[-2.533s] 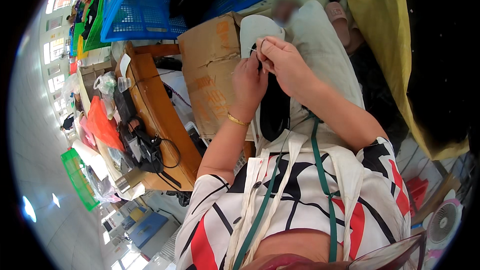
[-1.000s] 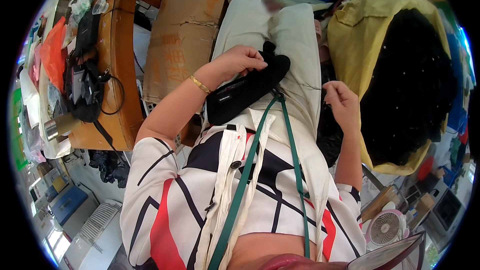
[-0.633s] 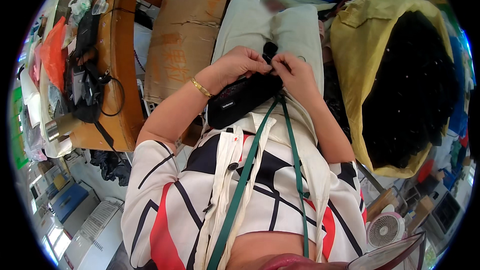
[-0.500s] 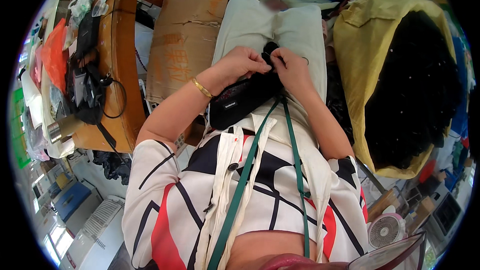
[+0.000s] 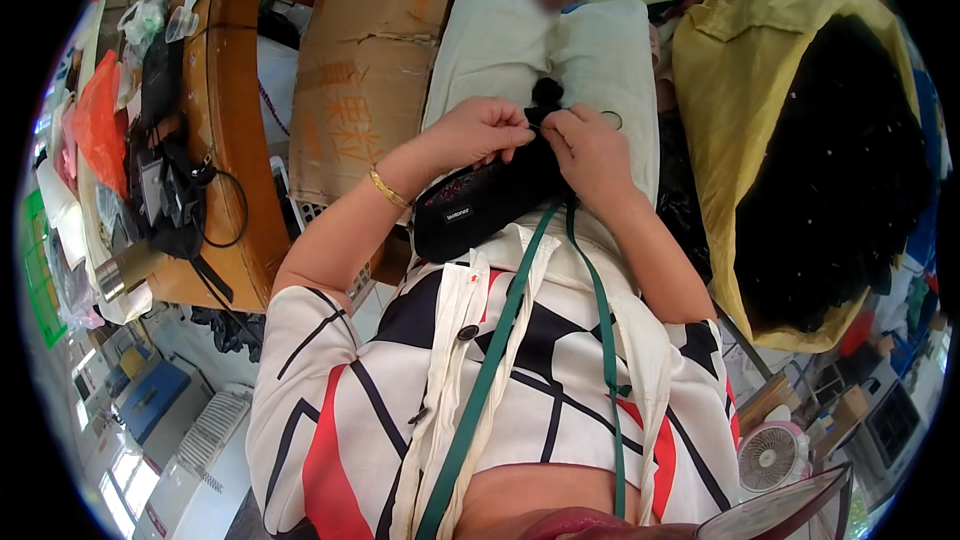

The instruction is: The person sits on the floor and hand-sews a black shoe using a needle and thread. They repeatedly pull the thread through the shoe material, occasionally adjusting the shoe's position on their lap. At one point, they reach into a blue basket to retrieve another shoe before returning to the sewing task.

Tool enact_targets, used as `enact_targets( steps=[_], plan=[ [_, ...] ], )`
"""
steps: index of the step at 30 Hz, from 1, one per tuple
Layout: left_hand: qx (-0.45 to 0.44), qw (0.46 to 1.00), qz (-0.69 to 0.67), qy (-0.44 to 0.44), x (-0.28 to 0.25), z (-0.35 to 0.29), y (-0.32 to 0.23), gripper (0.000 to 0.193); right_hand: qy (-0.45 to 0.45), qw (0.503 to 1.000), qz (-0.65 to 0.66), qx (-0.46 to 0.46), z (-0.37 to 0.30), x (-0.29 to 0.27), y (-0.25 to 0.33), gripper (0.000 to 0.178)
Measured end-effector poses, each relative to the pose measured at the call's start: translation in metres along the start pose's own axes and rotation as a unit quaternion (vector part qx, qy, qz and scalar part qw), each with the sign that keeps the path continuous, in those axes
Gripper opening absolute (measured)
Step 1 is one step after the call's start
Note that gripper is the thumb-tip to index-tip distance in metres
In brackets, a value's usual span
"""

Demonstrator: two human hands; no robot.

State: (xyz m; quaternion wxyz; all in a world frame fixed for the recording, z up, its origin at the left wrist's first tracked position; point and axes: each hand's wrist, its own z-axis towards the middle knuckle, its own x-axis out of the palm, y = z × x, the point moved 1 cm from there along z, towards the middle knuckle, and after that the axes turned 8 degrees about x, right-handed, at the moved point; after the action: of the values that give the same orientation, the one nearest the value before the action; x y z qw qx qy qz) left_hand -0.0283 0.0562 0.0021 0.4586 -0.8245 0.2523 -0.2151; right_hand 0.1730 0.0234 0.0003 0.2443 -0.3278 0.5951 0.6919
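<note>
While the left hand (image 5: 484,130) pinches black labelled cloth (image 5: 505,196) and the right hand (image 5: 592,152) seemingly a thin strand (image 5: 537,127) over it, overpulling could pucker it.

Black piece (image 5: 515,198) matt, perhaps plush cloth; carton (image 5: 370,70) creased cardboard; bracelet (image 5: 386,187) glossy metal; desk (image 5: 232,130) wood

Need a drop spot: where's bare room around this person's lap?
Bare: pale cloth over each thigh, beyond left hand and right hand, between cardboard box and yellow sack; also the box's face, levelness unclear. Crowded: black cloth below the hands, inside the sack, far left around the orange bag.
</note>
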Motion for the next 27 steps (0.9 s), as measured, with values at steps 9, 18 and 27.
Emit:
enact_targets(
  steps=[9, 18, 27],
  plan=[
    [0.029, 0.996, -0.03, -0.076, 0.001, 0.007, 0.019, 0.012, 0.017, 0.999, 0.03, -0.011, 0.004, 0.006, 0.004, 0.005],
    [0.017, 0.974, -0.195, -0.114, 0.002, 0.002, 0.039, 0.012, 0.06, 0.747, 0.588, 0.305, -0.006, -0.01, -0.029, 0.013],
    [0.004, 0.952, -0.293, -0.085, 0.005, 0.003, 0.041, 0.012, -0.343, 0.458, 0.743, 0.348, -0.074, -0.114, -0.197, 0.017]
  ],
)
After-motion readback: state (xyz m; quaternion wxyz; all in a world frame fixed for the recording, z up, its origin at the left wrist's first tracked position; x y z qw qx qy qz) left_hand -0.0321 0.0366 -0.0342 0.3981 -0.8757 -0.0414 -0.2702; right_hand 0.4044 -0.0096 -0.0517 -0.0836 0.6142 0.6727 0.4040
